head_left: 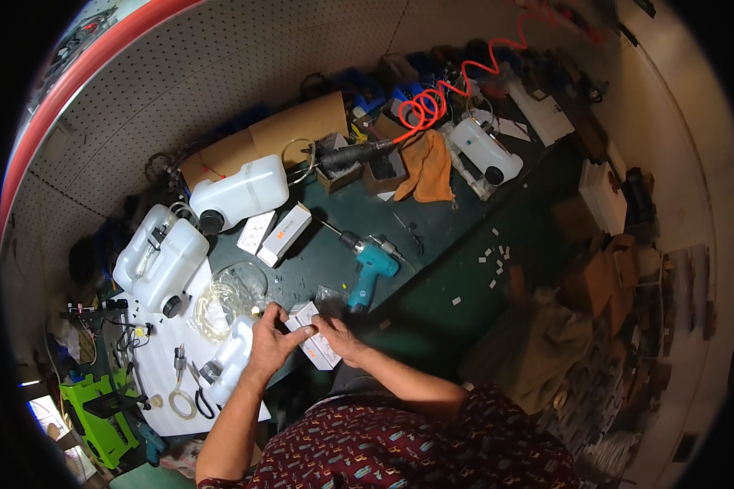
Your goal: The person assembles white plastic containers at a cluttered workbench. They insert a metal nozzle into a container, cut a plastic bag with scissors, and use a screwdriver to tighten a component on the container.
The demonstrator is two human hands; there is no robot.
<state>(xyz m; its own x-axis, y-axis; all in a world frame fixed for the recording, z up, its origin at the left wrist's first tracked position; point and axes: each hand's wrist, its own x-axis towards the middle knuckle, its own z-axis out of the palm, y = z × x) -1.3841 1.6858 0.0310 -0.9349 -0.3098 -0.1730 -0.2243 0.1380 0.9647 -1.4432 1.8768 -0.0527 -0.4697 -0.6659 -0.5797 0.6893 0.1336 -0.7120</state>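
White card box (320, 350), at seven o'clock from the teal drill (373, 261) on the counter (440, 232): probably light and stiff but crushable, best taken by its long edges. Grip: left hand (272, 341) and right hand (340, 339), partly closed, both hold the box, thumbs toward its upper end.
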